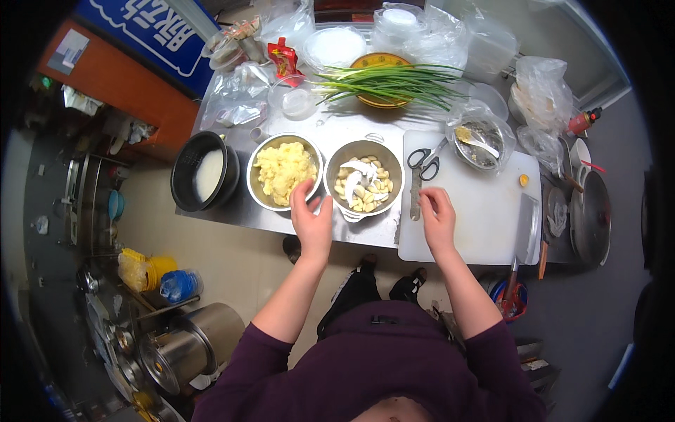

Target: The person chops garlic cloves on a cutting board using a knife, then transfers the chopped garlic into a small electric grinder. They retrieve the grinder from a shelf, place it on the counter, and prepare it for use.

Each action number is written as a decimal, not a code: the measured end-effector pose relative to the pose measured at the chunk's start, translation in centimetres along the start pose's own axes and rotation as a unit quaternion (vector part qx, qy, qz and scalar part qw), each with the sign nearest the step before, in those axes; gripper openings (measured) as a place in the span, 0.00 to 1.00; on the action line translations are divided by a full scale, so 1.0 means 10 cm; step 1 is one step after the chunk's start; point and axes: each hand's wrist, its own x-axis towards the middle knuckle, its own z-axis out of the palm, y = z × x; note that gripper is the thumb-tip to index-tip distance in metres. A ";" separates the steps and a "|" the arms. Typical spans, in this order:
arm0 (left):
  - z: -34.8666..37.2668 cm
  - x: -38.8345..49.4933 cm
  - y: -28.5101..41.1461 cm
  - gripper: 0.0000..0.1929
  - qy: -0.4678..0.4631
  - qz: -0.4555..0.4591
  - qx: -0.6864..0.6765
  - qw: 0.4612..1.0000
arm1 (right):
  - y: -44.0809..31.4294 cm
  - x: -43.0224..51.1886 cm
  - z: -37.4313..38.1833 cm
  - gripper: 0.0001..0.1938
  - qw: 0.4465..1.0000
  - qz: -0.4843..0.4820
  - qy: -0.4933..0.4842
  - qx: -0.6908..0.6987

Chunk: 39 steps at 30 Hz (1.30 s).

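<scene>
My left hand (311, 224) hovers at the near rim of a metal bowl (252, 184) of yellow minced food (285, 169), thumb and fingers apart. To its right stands a food chopper bowl (331, 182) with peeled garlic cloves (364, 199) around a white-bladed cutter (352, 184). My right hand (440, 219), fingers loosely curled, is over the left part of a white cutting board (474, 227), with nothing visible in it. Black-handled scissors (430, 164) lie beyond that hand. A cleaver (527, 227) rests at the board's right side, its handle past the near edge.
A black inner pot (182, 179) with white contents stands left. Green onions (390, 84) lie across a yellow-brown bowl (382, 60) at the back. A bag-covered metal bowl (477, 140) holds a white spoon. A wok (593, 227) sits right; a steel stockpot (216, 327) is lower left.
</scene>
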 end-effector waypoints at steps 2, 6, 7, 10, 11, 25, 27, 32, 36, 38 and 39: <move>0.01 -0.02 -0.20 0.25 -0.067 -0.174 -0.027 0.982 | 0.09 -0.20 -0.17 0.04 0.999 0.048 -0.001 -0.008; 0.23 0.03 -0.45 0.27 -0.190 -0.401 -0.205 0.872 | 0.10 -0.63 -0.32 0.03 0.994 0.109 -0.013 -0.018; 0.30 0.03 -0.45 0.26 -0.190 -0.384 -0.207 0.879 | 0.09 -0.74 -0.32 0.03 0.994 0.110 -0.016 -0.023; 0.43 0.06 -0.33 0.25 -0.201 -0.360 -0.230 0.882 | 0.05 -1.04 -0.31 0.02 0.992 0.120 -0.016 -0.025; 0.39 0.10 -0.39 0.26 -0.207 -0.354 -0.248 0.877 | 0.01 -1.14 -0.30 0.02 0.992 0.123 -0.026 -0.025; -0.16 -0.69 0.01 0.20 -0.394 -0.301 -0.017 0.868 | -0.09 -2.38 -0.40 0.04 0.988 0.061 0.121 -0.066; -0.10 -1.08 0.07 0.20 -0.477 -0.298 -0.014 0.827 | -0.18 -2.77 -0.51 0.05 0.983 0.082 0.144 -0.074; -0.04 -2.27 0.27 0.15 -0.637 -0.266 0.090 0.717 | -0.33 -4.29 -0.73 0.07 0.934 0.153 0.302 -0.115; -0.17 -3.30 0.35 0.16 -0.730 -0.276 0.155 0.606 | -0.55 -5.78 -0.78 0.07 0.870 0.203 0.431 -0.128; -0.28 -3.90 0.44 0.17 -0.752 -0.283 0.161 0.573 | -0.70 -6.47 -0.77 0.07 0.827 0.248 0.490 -0.118; -0.36 -4.14 0.52 0.17 -0.768 -0.269 0.196 0.548 | -0.78 -6.82 -0.76 0.07 0.805 0.276 0.516 -0.095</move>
